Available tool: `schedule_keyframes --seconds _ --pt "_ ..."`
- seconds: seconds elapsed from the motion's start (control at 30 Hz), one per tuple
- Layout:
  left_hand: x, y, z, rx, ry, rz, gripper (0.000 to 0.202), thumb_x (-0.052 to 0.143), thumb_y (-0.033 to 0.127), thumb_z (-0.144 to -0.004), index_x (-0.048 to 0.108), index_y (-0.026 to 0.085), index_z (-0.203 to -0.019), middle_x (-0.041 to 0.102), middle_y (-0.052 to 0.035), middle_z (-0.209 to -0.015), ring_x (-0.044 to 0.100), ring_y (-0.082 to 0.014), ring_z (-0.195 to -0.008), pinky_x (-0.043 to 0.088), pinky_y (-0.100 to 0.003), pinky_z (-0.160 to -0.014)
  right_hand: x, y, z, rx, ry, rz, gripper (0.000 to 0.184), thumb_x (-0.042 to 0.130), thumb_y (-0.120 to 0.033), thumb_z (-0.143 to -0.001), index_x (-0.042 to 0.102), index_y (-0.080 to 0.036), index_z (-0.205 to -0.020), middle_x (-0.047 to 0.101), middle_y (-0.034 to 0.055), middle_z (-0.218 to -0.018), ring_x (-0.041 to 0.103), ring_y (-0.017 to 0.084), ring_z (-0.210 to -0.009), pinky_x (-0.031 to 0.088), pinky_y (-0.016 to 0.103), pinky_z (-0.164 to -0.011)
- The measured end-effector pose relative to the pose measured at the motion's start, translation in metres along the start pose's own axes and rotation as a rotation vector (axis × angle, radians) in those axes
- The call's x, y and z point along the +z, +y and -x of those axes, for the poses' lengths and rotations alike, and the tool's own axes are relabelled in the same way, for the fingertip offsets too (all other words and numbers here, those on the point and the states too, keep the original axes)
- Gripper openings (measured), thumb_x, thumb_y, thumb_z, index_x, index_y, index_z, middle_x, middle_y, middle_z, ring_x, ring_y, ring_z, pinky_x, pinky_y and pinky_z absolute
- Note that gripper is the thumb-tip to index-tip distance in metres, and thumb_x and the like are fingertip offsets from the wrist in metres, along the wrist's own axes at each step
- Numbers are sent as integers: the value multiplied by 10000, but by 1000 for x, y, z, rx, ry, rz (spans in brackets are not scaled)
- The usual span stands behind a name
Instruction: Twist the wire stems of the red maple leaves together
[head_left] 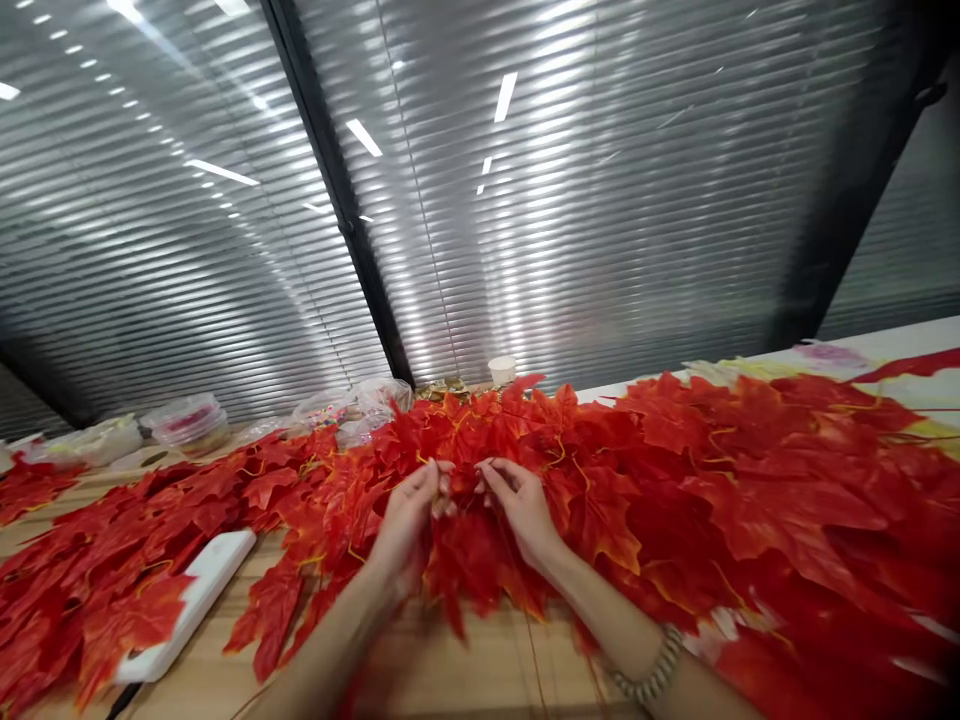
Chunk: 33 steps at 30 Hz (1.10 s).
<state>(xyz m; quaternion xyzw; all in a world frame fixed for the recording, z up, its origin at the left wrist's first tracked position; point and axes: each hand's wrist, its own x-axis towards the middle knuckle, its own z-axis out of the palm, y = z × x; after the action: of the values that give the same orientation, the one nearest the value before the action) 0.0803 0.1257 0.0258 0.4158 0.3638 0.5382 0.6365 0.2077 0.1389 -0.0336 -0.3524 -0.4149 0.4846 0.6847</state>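
Observation:
My left hand [412,515] is closed in a pinch, its thumb and fingertips at the top of a red artificial maple leaf [465,560] that hangs between my hands. Just to the right, my right hand [520,505] also pinches, fingertips close to the left ones; what lies in that pinch is too small to make out. Below my right hand, thin red string [534,655] runs down over the table. A large heap of red artificial maple leaves [780,500] with yellow stems surrounds both hands. A beaded bracelet [656,668] circles my right wrist.
On the wooden table [442,670], a white power bank [214,570] with a black cable lies at left, partly under leaves. Along the back stand clear plastic tubs [187,420], plastic bags [379,398] and a white paper cup [502,371]. Behind them rises a wall with slatted blinds [600,220].

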Motion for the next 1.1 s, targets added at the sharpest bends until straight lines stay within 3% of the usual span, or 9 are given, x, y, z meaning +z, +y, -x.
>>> schedule_keyframes --seconds 0.1,0.2,0.3,0.43,0.67,0.87,1.1 --pt "-7 -43 -2 -34 -45 49 383 721 431 -574 626 109 -759 492 41 -590 256 22 -348 291 -163 -377 -1 0 -1 69 -12 -88 249 633 -387 -679 638 -152 -761 612 20 -681 545 119 -574 421 220 -490" --pt "-19 -61 -11 -33 -36 54 432 732 467 -532 614 120 -759 517 41 -537 216 27 -307 274 -176 -361 0 -1 1 121 -29 -142 200 649 -345 -670 640 -164 -756 632 26 -742 553 113 -602 412 209 -493" --pt "-28 -60 -14 -26 -9 78 395 731 468 -534 583 136 -687 513 49 -509 211 24 -303 305 -183 -386 3 -5 5 146 -45 -161 171 655 -318 -674 632 -169 -754 641 22 -730 553 107 -598 405 203 -497" --pt "-30 -49 -12 -22 4 63 385 703 501 -562 548 150 -592 442 49 -465 313 -22 -372 366 -195 -472 9 -10 14 153 -116 -161 149 652 -300 -693 621 -164 -743 649 31 -738 558 107 -602 408 209 -516" --pt "-27 -53 -12 -58 -115 98 380 640 517 -635 531 152 -638 448 21 -507 394 -73 -465 410 -231 -558 9 -5 19 163 -221 -86 144 644 -290 -713 606 -158 -754 642 22 -690 577 112 -603 423 214 -535" --pt "-24 -57 -8 -83 -137 149 393 600 515 -680 537 128 -652 479 12 -572 396 -51 -464 408 -203 -554 8 -7 18 211 -247 -68 164 641 -313 -715 613 -155 -750 631 17 -683 576 109 -614 438 212 -552" --pt "-21 -54 -6 -77 -125 198 367 620 480 -680 524 135 -597 420 32 -468 377 -66 -442 387 -210 -504 9 -8 21 231 -275 -39 195 662 -334 -694 617 -151 -743 622 11 -628 585 114 -599 443 216 -550"
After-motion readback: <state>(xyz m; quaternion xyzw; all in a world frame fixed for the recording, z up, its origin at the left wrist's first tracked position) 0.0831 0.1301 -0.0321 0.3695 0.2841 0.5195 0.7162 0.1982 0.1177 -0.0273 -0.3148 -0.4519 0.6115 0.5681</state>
